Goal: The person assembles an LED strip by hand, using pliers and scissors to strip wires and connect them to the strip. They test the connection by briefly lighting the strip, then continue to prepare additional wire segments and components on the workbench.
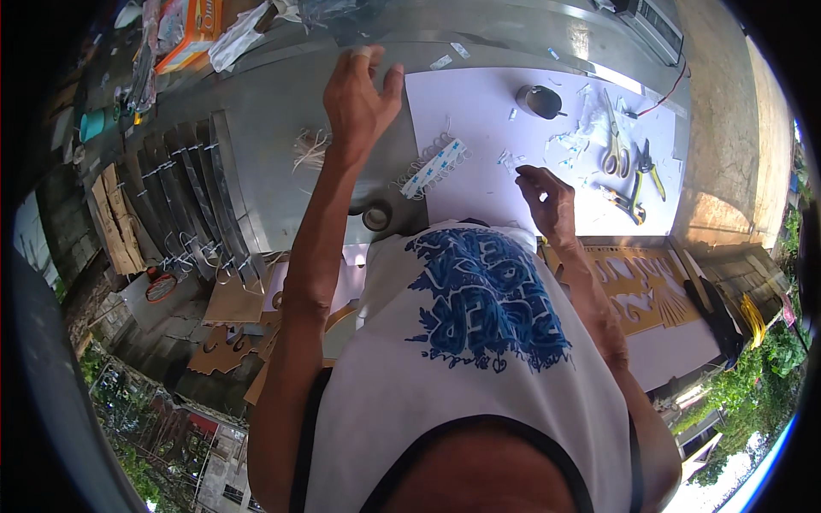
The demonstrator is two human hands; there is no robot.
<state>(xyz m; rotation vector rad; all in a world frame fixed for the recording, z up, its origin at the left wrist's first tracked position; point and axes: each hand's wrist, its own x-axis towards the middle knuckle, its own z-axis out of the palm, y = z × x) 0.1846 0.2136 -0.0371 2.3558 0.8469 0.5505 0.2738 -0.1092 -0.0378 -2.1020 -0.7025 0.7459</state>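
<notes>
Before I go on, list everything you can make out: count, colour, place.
Table: one, grey, centre
Sheet: one, white, on table
Wired strip: one, white and blue, sheet's left edge
Strand bundle: one, pale, left of strip
Rolls: two, dark, upper sheet and table near shirt
Scissors: one, pale handles, sheet's right
Pliers-like tools: two, black-yellow, beside scissors
Long bars: several, dark, left
Box: one, orange, upper left
Device: one, grey, upper right
Cut-out panels: several, brown, below table
Greenery: uncounted, green, lower corners
Shirt: one, white with blue print, lower centre
Left hand: one, bare, above table
Right hand: one, bare, over sheet
</notes>
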